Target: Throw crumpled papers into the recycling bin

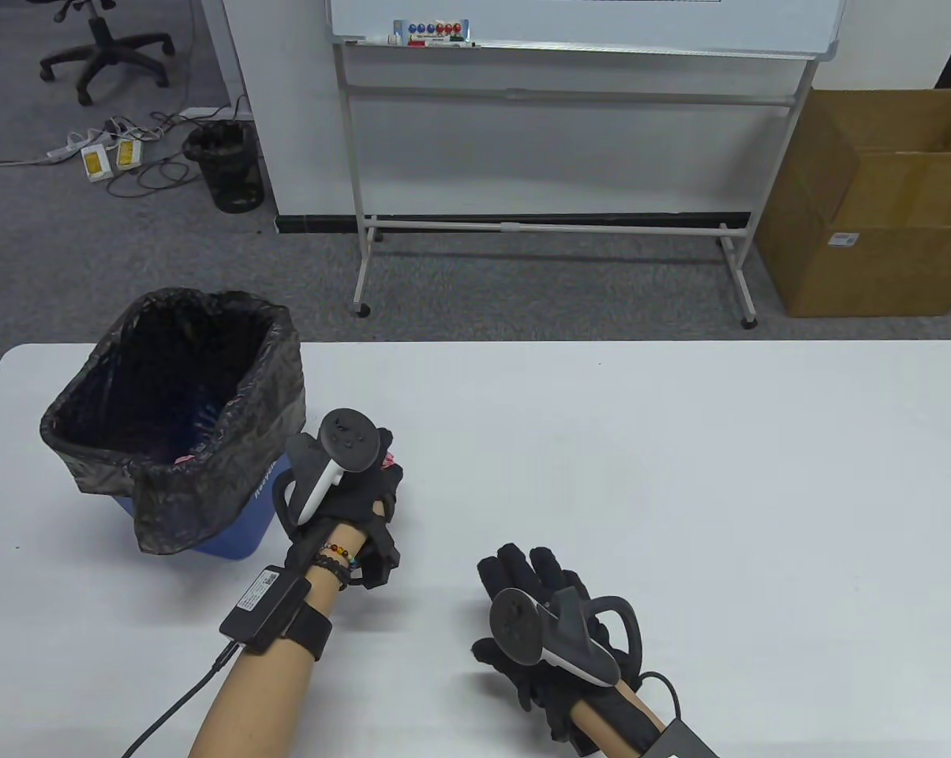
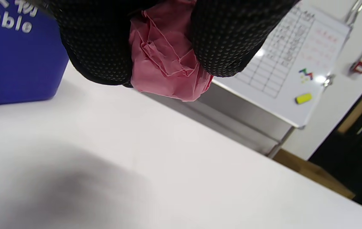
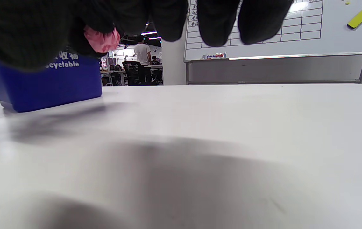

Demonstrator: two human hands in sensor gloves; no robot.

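Note:
My left hand (image 1: 380,478) grips a pink crumpled paper (image 1: 389,459) just right of the recycling bin and a little above the table. In the left wrist view the paper (image 2: 165,63) sits pinched between two gloved fingers (image 2: 225,38). The recycling bin (image 1: 207,521) is blue with a black bag over its rim and stands at the table's left; something pink (image 1: 185,458) lies inside it. My right hand (image 1: 522,576) is low over the table near the front edge, fingers stretched out, holding nothing. The right wrist view shows the bin (image 3: 50,86) and the held paper (image 3: 102,39) in the distance.
The white table (image 1: 641,474) stretches to the right of both hands. Beyond its far edge stand a whiteboard on a wheeled frame (image 1: 554,225), a cardboard box (image 1: 877,205) and a black mesh bin (image 1: 226,166) on the floor.

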